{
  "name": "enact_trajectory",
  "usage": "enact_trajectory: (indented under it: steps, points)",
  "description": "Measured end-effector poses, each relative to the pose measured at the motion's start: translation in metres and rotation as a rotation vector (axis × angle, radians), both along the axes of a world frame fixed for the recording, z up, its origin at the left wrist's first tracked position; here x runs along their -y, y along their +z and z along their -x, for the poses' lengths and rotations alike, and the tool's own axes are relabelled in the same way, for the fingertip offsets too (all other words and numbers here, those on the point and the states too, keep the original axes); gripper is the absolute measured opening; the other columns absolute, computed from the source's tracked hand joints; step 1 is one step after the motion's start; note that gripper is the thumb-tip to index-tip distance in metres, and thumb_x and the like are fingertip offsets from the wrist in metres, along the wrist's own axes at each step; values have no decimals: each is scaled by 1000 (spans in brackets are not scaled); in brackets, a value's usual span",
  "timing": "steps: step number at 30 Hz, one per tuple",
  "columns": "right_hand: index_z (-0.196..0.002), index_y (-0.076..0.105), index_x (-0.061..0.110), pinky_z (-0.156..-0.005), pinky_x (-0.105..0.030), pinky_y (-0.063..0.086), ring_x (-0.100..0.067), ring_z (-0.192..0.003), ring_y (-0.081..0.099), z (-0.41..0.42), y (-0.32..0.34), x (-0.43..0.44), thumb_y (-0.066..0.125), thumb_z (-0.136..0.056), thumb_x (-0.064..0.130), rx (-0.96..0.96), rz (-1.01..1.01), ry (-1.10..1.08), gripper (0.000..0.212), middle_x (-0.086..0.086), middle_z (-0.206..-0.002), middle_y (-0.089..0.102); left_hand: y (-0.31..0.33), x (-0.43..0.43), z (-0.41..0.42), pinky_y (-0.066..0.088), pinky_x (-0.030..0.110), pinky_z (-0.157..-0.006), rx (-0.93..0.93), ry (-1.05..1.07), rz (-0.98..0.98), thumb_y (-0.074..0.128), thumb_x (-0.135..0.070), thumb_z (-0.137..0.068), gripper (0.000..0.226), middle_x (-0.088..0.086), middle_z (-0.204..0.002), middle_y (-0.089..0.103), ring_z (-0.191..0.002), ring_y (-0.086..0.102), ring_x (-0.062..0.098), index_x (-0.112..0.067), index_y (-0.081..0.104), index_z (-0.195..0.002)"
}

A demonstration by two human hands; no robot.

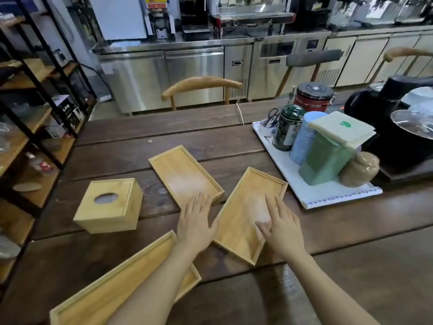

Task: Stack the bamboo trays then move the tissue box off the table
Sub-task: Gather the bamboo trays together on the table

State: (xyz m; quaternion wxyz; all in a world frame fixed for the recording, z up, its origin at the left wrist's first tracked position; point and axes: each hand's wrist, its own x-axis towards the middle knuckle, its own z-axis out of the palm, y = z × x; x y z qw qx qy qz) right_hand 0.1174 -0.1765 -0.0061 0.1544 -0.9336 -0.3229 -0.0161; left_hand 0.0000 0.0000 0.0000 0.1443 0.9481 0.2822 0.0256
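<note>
Three shallow bamboo trays lie apart on the dark wooden table. The far tray lies at the centre, and my left hand hovers open over its near end with fingers spread. The right tray lies angled beside it; my right hand rests flat and open on its near right part. The near tray lies at the bottom left, partly hidden under my left forearm. A square bamboo tissue box with an oval top opening stands left of the trays.
A white tray at the right holds several jars and tins, with a green tin nearest. Black kettles stand behind it. A wooden chair faces the table's far edge. Black-framed shelving lines the left side.
</note>
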Motion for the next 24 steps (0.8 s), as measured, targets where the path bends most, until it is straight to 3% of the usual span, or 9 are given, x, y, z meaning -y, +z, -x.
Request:
enact_trajectory:
  steps: [2, 4, 10, 12, 15, 17, 20, 24]
  points:
    - [-149, 12, 19, -108, -40, 31, -26, -140, 31, 4, -3, 0, 49, -87, 47, -182, 17, -69, 77, -9, -157, 22, -8, 2, 1, 4, 35, -121, -60, -18, 79, 36, -46, -96, 69, -3, -163, 4, -150, 0, 16, -26, 5, -154]
    - [-149, 7, 15, -109, -43, 29, -27, -139, 31, 8, -10, 2, 51, -86, 47, -332, 8, -155, 83, -9, -156, 20, -16, 6, 2, 6, 37, -120, -94, -10, 160, 40, -44, -96, 72, -4, -163, 1, -150, 0, 17, -26, 2, -153]
    - [-140, 24, 11, -107, -52, 36, -29, -131, 42, 12, -30, -19, 66, -66, 44, -790, -365, -310, 91, -11, -141, 43, -30, 27, -11, 10, 40, -121, -121, 150, 574, 53, -34, -93, 77, 0, -163, 5, -150, 3, 18, -23, 5, -154]
    - [-133, 32, 13, -107, -50, 37, -25, -122, 46, 15, -15, -27, 67, -75, 22, -1001, -604, -443, 69, -5, -129, 49, -28, 34, -15, 12, 40, -121, -52, 250, 715, 52, -29, -94, 73, 0, -163, 9, -150, 6, 18, -22, 10, -153]
    - [-98, 47, 18, -97, -47, 43, -28, -106, 52, 8, -4, -32, 61, -81, 8, -1264, -784, -616, 24, -6, -106, 55, -21, 36, -25, 27, 42, -117, 67, 413, 918, 50, -26, -95, 62, 2, -157, 28, -143, 28, 24, -20, 23, -151]
    - [-97, 46, 12, -87, -43, 43, -28, -100, 50, -3, 1, -32, 59, -84, 11, -1341, -818, -673, 19, -6, -92, 53, -16, 37, -31, 38, 44, -109, 104, 514, 983, 51, -27, -93, 53, 4, -145, 45, -130, 45, 26, -19, 37, -144]
    - [-120, 48, 3, -75, -39, 47, -32, -100, 54, -13, 9, -30, 59, -85, 13, -1350, -793, -729, 39, -12, -103, 57, -15, 35, -35, 46, 45, -100, 59, 608, 945, 55, -32, -90, 48, 7, -129, 54, -116, 53, 28, -14, 46, -135]
    - [-114, 57, -3, -70, -37, 46, -29, -82, 58, -26, 2, -22, 51, -91, 13, -1269, -670, -746, 28, -16, -95, 62, -15, 37, -36, 44, 33, -85, 47, 619, 1067, 48, -25, -97, 39, 8, -115, 60, -105, 56, 24, -6, 49, -131]
